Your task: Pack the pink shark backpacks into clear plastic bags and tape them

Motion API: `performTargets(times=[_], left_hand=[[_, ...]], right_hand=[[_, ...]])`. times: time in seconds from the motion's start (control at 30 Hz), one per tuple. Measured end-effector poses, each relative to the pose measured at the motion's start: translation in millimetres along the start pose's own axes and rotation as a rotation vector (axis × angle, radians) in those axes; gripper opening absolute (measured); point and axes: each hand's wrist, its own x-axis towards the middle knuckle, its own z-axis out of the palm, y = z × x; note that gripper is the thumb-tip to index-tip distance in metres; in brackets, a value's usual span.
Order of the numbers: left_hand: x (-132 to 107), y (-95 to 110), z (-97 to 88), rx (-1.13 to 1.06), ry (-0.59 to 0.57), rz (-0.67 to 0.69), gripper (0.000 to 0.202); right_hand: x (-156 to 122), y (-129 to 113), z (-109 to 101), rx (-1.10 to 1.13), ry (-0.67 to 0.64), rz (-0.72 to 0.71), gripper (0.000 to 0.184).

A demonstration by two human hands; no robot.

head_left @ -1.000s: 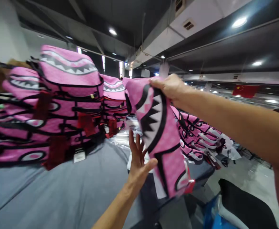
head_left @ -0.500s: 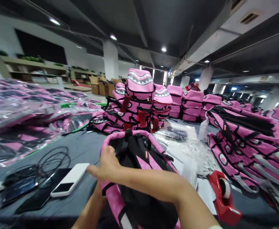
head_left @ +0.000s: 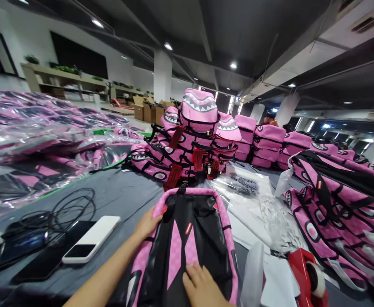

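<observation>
A pink and black backpack (head_left: 187, 238) lies back-side up on the grey table (head_left: 119, 196) right in front of me. My left hand (head_left: 147, 222) grips its upper left edge, fingers curled over the pink rim. Lower down, my right hand (head_left: 202, 286) rests palm-down on the black back panel, fingers flat.
A pile of pink shark-mouth backpacks (head_left: 193, 136) stands behind it, with more stacks (head_left: 340, 192) at the right and bagged ones (head_left: 30, 140) at the left. A white phone (head_left: 91, 238) and black cables (head_left: 65, 211) lie at left. Clear plastic bags (head_left: 254, 200) and a red tape dispenser (head_left: 308, 277) sit right.
The backpack, held up in the air a second ago, now lies flat on the table. My right hand moved from its top down onto the back panel; my left hand took the left edge.
</observation>
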Motion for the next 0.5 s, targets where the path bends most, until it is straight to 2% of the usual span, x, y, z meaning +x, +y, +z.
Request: performTargets(times=[0.07, 0.17, 0.23, 0.3, 0.37, 0.43, 0.5], left_hand=[[1, 14, 3.3, 0.074, 0.009, 0.058, 0.044], [10, 38, 14.3, 0.114, -0.035, 0.199, 0.042], [28, 53, 28.7, 0.106, -0.073, 0.248, 0.05], [52, 65, 45.2, 0.075, -0.109, 0.236, 0.06], [75, 72, 57.7, 0.016, -0.164, 0.187, 0.057], [88, 74, 60.5, -0.071, -0.232, 0.145, 0.043], [90, 73, 51.0, -0.184, -0.285, 0.124, 0.04]], right_hand=[[8, 0, 8, -0.02, 0.025, 0.0, 0.052], [18, 10, -4, -0.046, 0.167, -0.006, 0.047], [27, 16, -14, -0.057, 0.206, 0.018, 0.043], [42, 16, -20, -0.07, 0.164, -0.014, 0.043], [59, 13, -28, -0.091, 0.159, -0.097, 0.044], [72, 9, -44, -0.094, 0.253, -0.125, 0.037], [83, 8, -71, -0.035, 0.379, -0.077, 0.028]])
